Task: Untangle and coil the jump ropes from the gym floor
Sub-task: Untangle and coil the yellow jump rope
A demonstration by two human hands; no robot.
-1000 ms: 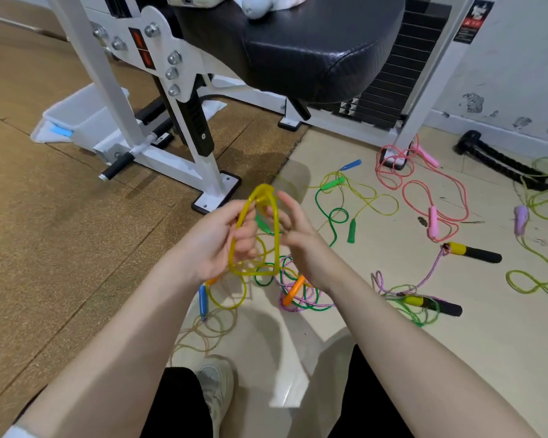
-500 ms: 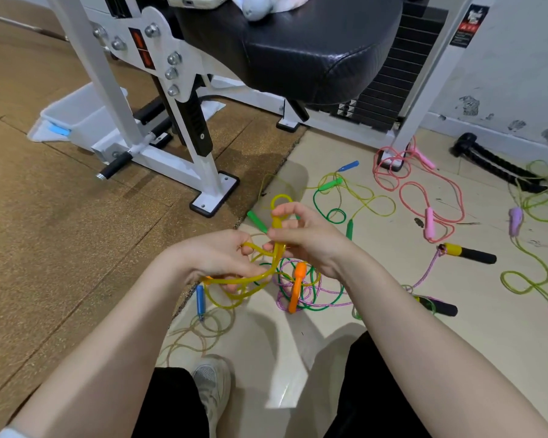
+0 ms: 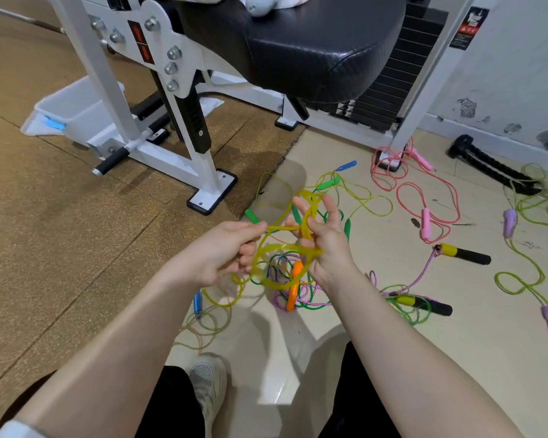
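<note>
From the head camera, both hands work a yellow jump rope point(image 3: 280, 248) held above the floor tiles point(image 3: 475, 343). The left hand point(image 3: 215, 257) pinches a strand between thumb and fingertips, other fingers curled. The right hand point(image 3: 323, 241) has loops wound round its palm, fingers spread fairly straight. An orange handle point(image 3: 293, 287) hangs below, over a green-and-purple tangle point(image 3: 282, 279). This looks like the coiling step, midway. The next move probably calls for feeding more slack round the right hand without snagging the ropes beneath. A pink rope point(image 3: 424, 197) lies apart.
</note>
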